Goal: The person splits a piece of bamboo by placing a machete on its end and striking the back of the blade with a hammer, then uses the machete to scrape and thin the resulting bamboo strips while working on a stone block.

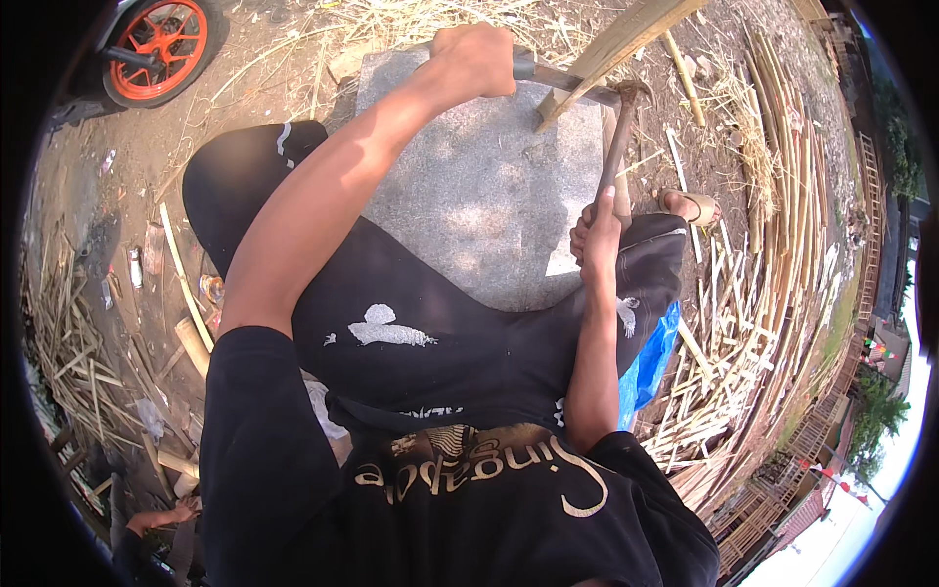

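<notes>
My left hand (473,61) is closed in a fist round the handle of a large knife (567,81). The blade reaches to the right across a pale length of split bamboo or wood (631,41), which slants up to the top edge. How deep the blade sits in it, I cannot tell. In my right hand (597,237) is the handle of a hammer (616,152). The hammer's head meets or overlaps the far end of the blade. Below them lies a grey stone slab (460,186) between my legs.
Long bamboo poles (778,147) and piled strips (719,362) lie at the right. More strips (73,333) cover the ground at left. A wheel with an orange rim (156,49) stands far left. Another person's hand (181,511) shows at lower left. Blue plastic (650,362) lies by my right leg.
</notes>
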{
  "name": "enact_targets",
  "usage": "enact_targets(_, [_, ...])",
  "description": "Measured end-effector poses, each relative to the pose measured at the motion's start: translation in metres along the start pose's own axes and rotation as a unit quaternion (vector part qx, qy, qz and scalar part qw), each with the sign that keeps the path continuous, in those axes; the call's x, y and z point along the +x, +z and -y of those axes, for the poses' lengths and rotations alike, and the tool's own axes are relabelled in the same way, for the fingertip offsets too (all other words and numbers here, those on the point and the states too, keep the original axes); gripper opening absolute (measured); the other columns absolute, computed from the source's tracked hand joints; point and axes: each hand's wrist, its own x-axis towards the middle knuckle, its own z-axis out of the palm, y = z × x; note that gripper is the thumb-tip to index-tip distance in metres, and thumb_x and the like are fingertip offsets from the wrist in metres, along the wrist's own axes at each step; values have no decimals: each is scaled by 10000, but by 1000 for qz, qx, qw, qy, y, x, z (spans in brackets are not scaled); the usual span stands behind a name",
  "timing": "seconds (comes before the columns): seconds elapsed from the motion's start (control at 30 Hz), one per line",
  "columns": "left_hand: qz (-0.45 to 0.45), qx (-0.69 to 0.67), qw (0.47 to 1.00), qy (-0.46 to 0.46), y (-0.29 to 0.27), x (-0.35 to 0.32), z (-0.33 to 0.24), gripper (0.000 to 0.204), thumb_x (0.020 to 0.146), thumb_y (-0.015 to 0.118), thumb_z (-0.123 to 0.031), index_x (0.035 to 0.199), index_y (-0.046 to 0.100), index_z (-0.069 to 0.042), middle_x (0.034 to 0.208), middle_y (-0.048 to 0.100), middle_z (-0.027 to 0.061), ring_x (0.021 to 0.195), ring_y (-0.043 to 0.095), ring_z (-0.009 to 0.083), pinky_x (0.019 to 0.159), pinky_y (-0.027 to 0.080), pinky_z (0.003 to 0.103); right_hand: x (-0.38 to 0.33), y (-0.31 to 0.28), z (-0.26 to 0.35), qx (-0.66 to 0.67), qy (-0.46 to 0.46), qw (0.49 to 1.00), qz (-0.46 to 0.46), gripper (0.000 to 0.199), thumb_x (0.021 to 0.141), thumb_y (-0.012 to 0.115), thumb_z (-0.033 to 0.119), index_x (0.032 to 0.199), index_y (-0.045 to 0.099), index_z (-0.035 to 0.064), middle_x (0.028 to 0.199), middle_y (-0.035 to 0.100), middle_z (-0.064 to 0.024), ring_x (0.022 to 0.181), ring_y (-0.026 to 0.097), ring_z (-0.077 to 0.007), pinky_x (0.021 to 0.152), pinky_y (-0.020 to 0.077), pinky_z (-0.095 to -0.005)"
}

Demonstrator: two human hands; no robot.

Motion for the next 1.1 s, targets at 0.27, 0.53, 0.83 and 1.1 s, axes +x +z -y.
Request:
enact_targets(0.27, [35, 130, 990, -31, -4, -12, -27, 234, 682, 620, -90, 880, 719, -15, 846, 720, 195, 803, 718, 348, 701, 566, 426, -11, -5, -15, 86, -9, 996, 3, 612, 1003, 359, 646, 637, 306, 158, 498, 262, 55, 369, 257, -71, 350, 177, -259])
enact_targets(0.53, [58, 142, 985, -85, -11, 0, -45, 216, 709, 667, -138, 892, 753, -66, 894, 743, 134, 859, 727, 288, 762, 553, 371, -67, -27, 44, 0, -318, 942, -111, 590, 1040, 357, 565, 672, 405, 106, 495, 355, 28, 415, 318, -66, 398, 232, -239])
enact_targets(0.83, [71, 126, 983, -110, -1, -6, -46, 310, 718, 648, -169, 974, 722, -9, 941, 732, 198, 903, 721, 348, 799, 563, 426, -35, -25, 95, -428, -253, 857, -134, 645, 993, 471, 558, 810, 623, -42, 690, 635, -300, 758, 645, -514, 710, 505, -583])
enact_targets(1.1, [-4, 132, 987, -87, 21, -18, -16, 306, 705, 679, -189, 906, 719, 38, 863, 714, 249, 838, 718, 385, 763, 563, 459, -32, -26, 45, -276, -226, 933, -48, 606, 984, 547, 501, 762, 620, -58, 557, 540, -256, 545, 575, -416, 580, 420, -499])
